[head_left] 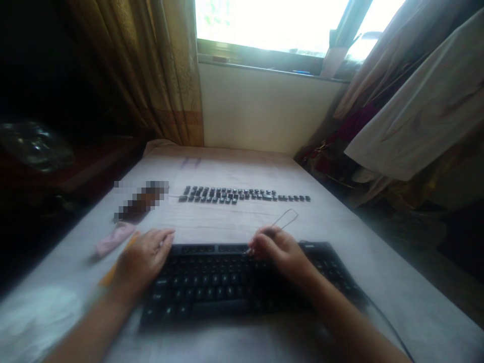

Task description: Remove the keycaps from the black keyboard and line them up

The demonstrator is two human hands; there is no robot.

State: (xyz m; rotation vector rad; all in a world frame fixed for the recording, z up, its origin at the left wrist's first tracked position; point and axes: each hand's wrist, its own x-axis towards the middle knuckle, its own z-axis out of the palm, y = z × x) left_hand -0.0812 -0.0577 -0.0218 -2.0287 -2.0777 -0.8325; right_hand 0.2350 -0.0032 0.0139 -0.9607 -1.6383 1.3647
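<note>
A black computer keyboard (212, 280) lies flat in front of me. My left hand (141, 257) grips its back left corner, with the thumb along the edge and the fingers close together. Over the keyboard's back edge, right of its middle, my right hand (278, 249) pinches a thin bent wire (291, 217). The wire's loop sticks up beyond the hand, and its tips point down at the upper keys. My right hand and forearm hide part of the keys. Behind the keyboard, several loose black keycaps (227, 194) are set out in rows on the pale cloth (234, 169).
Left of the keyboard lie a pink cloth item (115, 239), an orange strip (109, 272) partly under my left hand, and a pixelated item (141, 201). The keyboard's cable (389, 322) runs off right. Curtains (166, 75), a window (264, 25) and hanging clothes (416, 111) surround the surface.
</note>
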